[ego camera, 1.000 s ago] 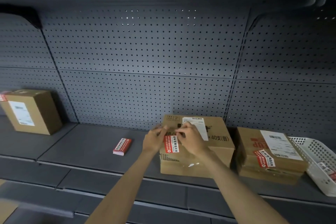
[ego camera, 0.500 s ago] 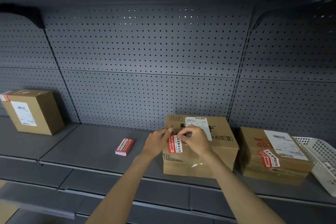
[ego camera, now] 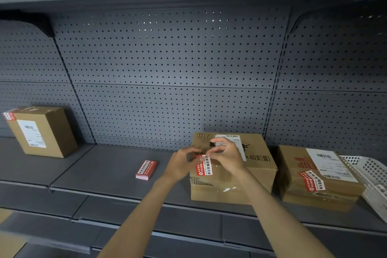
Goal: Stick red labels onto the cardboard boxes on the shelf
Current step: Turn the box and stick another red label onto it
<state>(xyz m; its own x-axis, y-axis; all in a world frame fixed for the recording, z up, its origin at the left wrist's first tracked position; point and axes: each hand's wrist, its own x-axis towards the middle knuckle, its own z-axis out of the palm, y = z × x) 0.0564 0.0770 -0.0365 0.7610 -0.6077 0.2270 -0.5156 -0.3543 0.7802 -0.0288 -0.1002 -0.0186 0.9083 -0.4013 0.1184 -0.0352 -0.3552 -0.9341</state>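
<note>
pinching entry, both hands at one item.

- left hand (ego camera: 182,164): fingers curled, thumb and fingertips closed on the upper left corner of the red and white rectangular paper label (ego camera: 204,167).
- right hand (ego camera: 229,156): thumb and forefinger curled together on the upper right end of the same label, other fingers arched above it.
- label: upright. lower part lies against the front face of the middle brown cardboard box (ego camera: 257,176). upper end sits at the box's top front edge, between the two hands. cannot tell whether that end is stuck down.
- middle box: stands on the dark grey metal shelf (ego camera: 100,165). white shipping slip (ego camera: 232,138) on top, partly hidden by the right hand.
- right brown cardboard box (ego camera: 293,176): just beside the middle box. carries a tilted red label (ego camera: 312,181) and a second white shipping slip (ego camera: 328,163).
- left brown cardboard box (ego camera: 52,132): well apart at the far left, corner red label (ego camera: 9,115) on its top edge.
- small stack of red labels (ego camera: 146,170): flat on the shelf, near the left hand, untouched.
- white perforated plastic basket (ego camera: 374,174): far right, just beside the right box.
- grey perforated back panel (ego camera: 167,69): behind all.
</note>
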